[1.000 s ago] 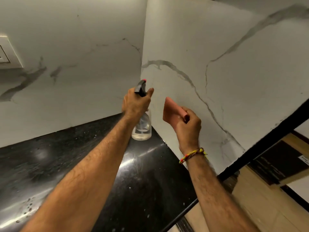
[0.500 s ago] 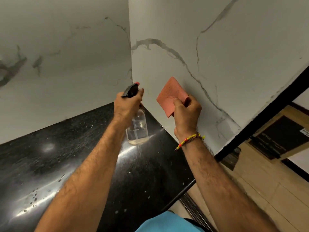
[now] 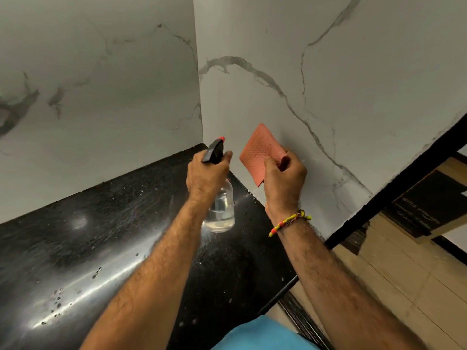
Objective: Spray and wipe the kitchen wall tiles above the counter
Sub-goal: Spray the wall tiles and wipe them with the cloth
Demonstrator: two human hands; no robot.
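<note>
1. Left hand (image 3: 207, 176) has its grip wrapped around the spray bottle (image 3: 220, 205), nozzle aimed into the marble-look wall tiles (image 3: 252, 102) at the corner.
2. Right hand (image 3: 284, 184) pinches the folded orange cloth (image 3: 260, 152) near the wall.
3. Mist lightly, then wipe flat, before drips reach the black surface (image 3: 101, 223).

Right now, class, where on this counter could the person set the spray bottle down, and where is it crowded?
The black counter is bare from the left tiled wall to under the left forearm, with only droplets near its front left. The corner is crowded: the left hand holds the spray bottle there, and the right hand holds the orange cloth by the right tiled wall.
</note>
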